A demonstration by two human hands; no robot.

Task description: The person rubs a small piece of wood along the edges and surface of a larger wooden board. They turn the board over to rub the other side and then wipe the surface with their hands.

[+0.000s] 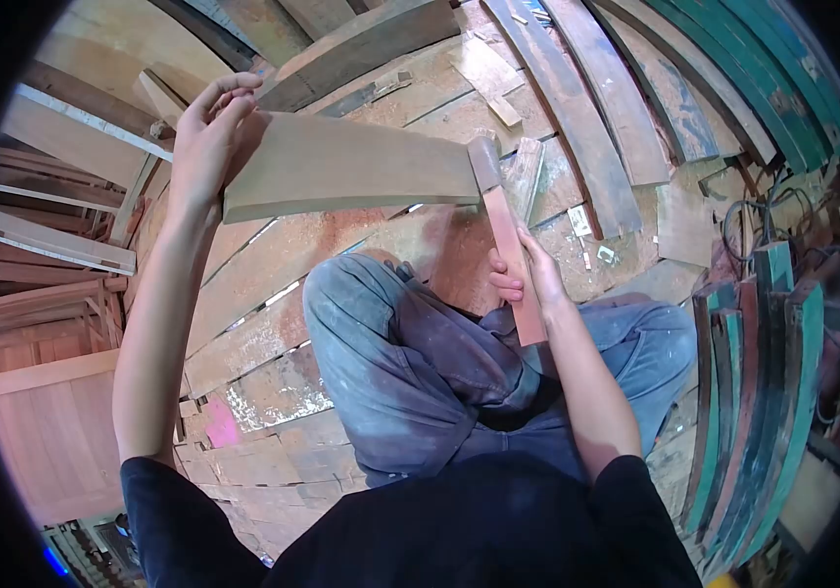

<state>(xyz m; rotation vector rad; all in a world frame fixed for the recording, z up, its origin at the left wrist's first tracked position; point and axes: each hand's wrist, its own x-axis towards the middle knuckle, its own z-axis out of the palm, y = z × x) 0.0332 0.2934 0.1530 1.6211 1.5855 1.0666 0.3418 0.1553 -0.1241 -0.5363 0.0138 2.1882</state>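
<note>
A wide, slightly curved wooden board is held up off the floor in front of my knees. My left hand is at its left end, with the fingers curled near the upper corner; part of the grip is hidden. In my right hand is a flat, reddish wooden stick, fingers wrapped round its lower half. A greyish-brown piece, possibly a sandpaper wrap, covers the stick's upper end. That end touches or nearly touches the board's right end.
I sit cross-legged on a dusty plank floor. Long boards lie ahead and to the right. Green-edged pieces are stacked at my right, near black cables. Wooden panels stand at the left. Offcuts lie beyond the stick.
</note>
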